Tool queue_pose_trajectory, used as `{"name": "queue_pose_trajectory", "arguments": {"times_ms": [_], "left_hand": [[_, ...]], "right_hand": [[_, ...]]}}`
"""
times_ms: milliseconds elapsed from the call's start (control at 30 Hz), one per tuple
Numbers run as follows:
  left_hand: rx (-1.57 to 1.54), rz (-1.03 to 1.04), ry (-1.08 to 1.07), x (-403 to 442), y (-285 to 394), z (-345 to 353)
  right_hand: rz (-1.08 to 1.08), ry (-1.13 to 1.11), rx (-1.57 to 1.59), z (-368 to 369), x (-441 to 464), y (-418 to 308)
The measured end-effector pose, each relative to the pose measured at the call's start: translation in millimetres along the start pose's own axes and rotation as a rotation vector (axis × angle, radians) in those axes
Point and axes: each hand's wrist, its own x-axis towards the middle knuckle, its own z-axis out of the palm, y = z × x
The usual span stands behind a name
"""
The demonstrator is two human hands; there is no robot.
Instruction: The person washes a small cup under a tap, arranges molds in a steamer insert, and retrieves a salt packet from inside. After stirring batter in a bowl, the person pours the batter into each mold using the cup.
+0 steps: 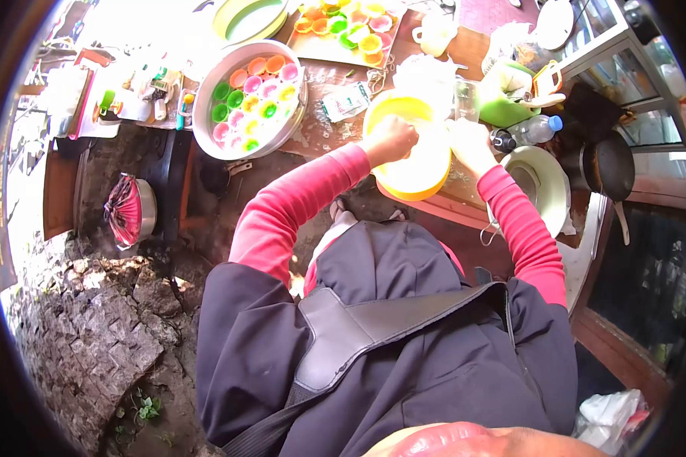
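Observation:
A yellow bowl (411, 180) stands at the table's front edge, its inside partly washed out by glare. Over the bowl's left side is my left hand (390, 140), closed in a fist; what it grips, if anything, is hidden. My right hand (471, 143) is at the bowl's right rim, its fingers lost in the bright light. To the left, a round metal pan (299, 126) holds several small orange, green, pink and yellow cups (267, 110). Between pan and bowl lies a white and green packet (345, 103).
A tray (324, 52) of colourful cups is at the back. On the right are a water bottle (537, 129), a green container (503, 95), a pale basin (554, 194) and a dark frying pan (613, 167). A red-covered pot (129, 211) is at lower left.

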Motion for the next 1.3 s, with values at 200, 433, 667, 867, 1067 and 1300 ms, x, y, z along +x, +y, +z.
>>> {"name": "queue_pose_trajectory", "arguments": {"times_ms": [200,433,667,867,1067,1300], "left_hand": [[0.168,0.194,0.103,3,-1,-20],[0.209,0.294,0.114,20,-23,-35],[0.252,0.335,0.007,30,-32,-55],[0.272,0.357,0.014,32,-42,-53],[0.223,0.350,0.017,30,-50,-53],[0.174,0.376,0.066,25,-51,-60]], "right_hand": [[0.030,-0.076,0.152,-39,-6,-10],[0.051,-0.112,0.075,-29,-15,-12],[0.054,-0.082,0.028,-22,-13,-22],[0.176,-0.008,0.131,-19,-6,-22],[0.178,-0.139,0.105,-62,-14,-27],[0.117,-0.109,0.117,-51,-11,-29]]}}
